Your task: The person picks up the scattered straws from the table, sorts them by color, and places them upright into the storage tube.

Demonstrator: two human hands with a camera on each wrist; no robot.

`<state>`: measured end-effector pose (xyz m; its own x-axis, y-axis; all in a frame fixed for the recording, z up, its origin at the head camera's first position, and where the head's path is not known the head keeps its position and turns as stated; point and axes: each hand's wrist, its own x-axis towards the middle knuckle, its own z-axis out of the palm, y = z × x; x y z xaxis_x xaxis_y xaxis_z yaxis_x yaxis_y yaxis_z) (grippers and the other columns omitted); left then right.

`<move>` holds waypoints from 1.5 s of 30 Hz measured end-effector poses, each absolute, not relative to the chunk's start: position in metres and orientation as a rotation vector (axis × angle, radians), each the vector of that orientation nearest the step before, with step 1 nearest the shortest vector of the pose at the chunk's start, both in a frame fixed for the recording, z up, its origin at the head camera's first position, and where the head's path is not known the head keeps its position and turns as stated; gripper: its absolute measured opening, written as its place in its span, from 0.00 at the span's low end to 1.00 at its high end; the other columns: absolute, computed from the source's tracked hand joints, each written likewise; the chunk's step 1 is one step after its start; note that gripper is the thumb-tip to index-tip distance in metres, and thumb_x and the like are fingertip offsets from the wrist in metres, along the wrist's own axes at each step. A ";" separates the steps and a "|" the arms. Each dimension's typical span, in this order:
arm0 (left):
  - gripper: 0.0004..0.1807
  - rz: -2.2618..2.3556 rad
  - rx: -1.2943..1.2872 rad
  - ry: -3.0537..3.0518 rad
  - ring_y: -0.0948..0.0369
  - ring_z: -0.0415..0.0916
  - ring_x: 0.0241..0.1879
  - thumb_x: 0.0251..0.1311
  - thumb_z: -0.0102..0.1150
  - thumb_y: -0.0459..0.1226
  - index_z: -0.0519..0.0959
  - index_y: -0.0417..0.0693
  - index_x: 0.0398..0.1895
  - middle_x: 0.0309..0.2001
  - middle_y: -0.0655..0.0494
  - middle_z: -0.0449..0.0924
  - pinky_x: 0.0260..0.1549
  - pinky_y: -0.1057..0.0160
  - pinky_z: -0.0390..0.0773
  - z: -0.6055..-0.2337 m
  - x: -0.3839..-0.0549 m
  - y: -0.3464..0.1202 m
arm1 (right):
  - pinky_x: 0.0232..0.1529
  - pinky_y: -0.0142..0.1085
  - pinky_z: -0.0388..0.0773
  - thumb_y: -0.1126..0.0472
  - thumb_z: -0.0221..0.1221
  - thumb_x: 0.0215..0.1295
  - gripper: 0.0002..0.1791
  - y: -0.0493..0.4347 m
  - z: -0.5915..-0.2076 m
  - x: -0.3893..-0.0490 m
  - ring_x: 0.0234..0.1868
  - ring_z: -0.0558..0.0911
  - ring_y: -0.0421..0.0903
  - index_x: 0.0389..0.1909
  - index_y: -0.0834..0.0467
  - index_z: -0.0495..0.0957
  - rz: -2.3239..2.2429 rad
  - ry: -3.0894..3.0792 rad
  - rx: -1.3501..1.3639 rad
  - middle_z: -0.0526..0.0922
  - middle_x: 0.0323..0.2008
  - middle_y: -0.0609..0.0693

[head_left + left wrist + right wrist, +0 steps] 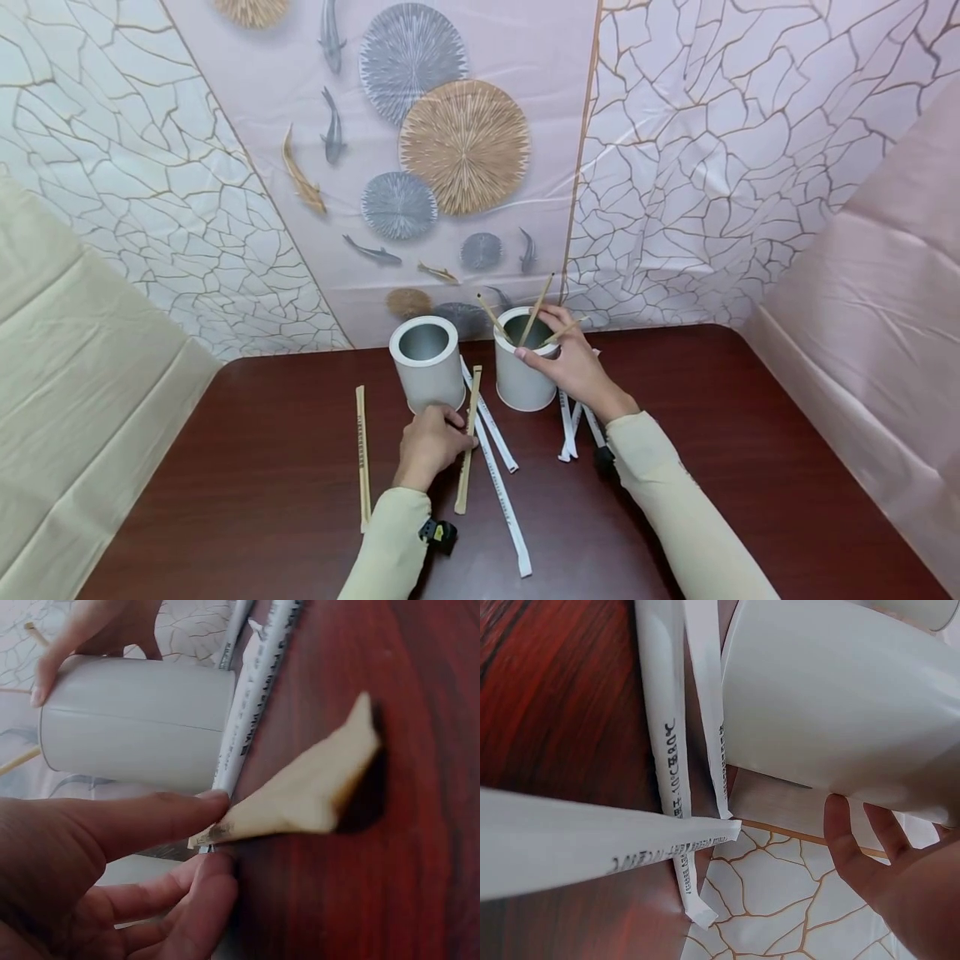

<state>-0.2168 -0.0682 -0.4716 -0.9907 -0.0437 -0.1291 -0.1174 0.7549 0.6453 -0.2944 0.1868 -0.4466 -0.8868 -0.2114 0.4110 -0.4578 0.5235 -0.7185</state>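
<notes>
My left hand [431,446] pinches a brown paper-wrapped straw [467,467] between thumb and fingertips, low over the table. In the left wrist view the wrapper's flat end [315,780] points away from the fingers. My right hand [573,367] holds the right-hand white can [525,387] near its top, thumb at the front rim and fingers around the far side. Three brown straws [536,308] lean out of that can. Just beyond my left hand stands a second white can [431,379], its grey inside showing. Two white-wrapped straws [501,496] lie right of my left hand.
Another brown-wrapped straw [363,458] lies at the left on the dark red table [247,483]. Several white-wrapped straws [660,712] lie beside the right can, under my right wrist. A patterned cloth wall [660,208] rises directly behind the table's back edge.
</notes>
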 end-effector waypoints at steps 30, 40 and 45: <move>0.10 1.659 0.443 2.940 0.64 0.87 0.31 0.60 0.72 0.33 0.86 0.49 0.45 0.34 0.59 0.88 0.35 0.61 0.83 -0.324 -0.186 -0.061 | 0.70 0.59 0.66 0.47 0.71 0.66 0.41 0.187 -0.447 -0.293 0.75 0.63 0.58 0.76 0.58 0.71 1.281 -2.511 0.537 0.64 0.75 0.55; 0.11 2.086 0.858 2.849 0.54 0.89 0.40 0.69 0.63 0.28 0.81 0.35 0.52 0.42 0.44 0.87 0.38 0.58 0.88 -0.318 -0.240 -0.033 | 0.70 0.58 0.66 0.46 0.71 0.66 0.42 0.188 -0.445 -0.294 0.75 0.63 0.58 0.77 0.58 0.70 1.274 -2.514 0.522 0.64 0.76 0.55; 0.11 2.053 0.920 2.854 0.53 0.89 0.42 0.69 0.63 0.27 0.80 0.34 0.52 0.44 0.42 0.86 0.41 0.62 0.88 -0.326 -0.264 -0.025 | 0.71 0.58 0.66 0.46 0.71 0.65 0.42 0.188 -0.447 -0.294 0.75 0.64 0.59 0.76 0.58 0.70 1.277 -2.515 0.536 0.64 0.75 0.55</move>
